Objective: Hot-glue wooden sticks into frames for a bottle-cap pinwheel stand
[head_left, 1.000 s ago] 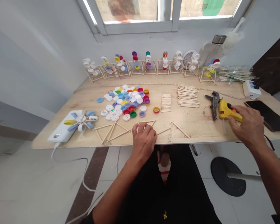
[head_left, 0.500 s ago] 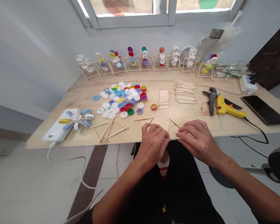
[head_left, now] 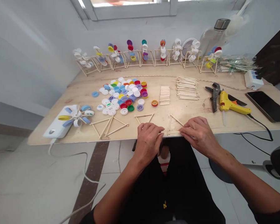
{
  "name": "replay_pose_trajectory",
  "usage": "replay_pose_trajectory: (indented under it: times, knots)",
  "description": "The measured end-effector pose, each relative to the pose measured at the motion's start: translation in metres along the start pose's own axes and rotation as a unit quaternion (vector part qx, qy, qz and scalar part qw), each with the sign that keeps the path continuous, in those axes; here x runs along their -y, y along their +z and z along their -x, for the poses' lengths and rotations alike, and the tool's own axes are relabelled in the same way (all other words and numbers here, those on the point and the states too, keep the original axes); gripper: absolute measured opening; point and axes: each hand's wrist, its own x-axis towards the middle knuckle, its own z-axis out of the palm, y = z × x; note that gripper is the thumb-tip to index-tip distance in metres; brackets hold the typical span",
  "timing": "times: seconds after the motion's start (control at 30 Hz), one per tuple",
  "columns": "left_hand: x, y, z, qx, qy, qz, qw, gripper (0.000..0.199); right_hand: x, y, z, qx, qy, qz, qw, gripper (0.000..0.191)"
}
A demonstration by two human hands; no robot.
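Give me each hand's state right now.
Left hand: curled; whether it holds anything cannot be told.
Right hand: closed on a corner of the pale wooden-stick triangle.

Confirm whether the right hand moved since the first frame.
Yes: left, away from the phone. The right hand was on the yellow glue gun beside the phone; now it is at the stick triangle.

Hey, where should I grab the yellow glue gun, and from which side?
Best by its handle, probably, with the right hand coming from the near right. The glue gun lies flat, handle pointing rightward, while the dark hand tool crowds its left and far sides.
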Motion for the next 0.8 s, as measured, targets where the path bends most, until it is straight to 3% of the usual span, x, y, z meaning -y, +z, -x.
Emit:
replay_pose_trajectory:
  times: [0.8]
  knots:
    - [0.005,0.026,0.003,-0.035,0.000,0.018,0.999,0.010,0.000,0.009,-0.004,0.027,0.011,0.023,0.999,0.015]
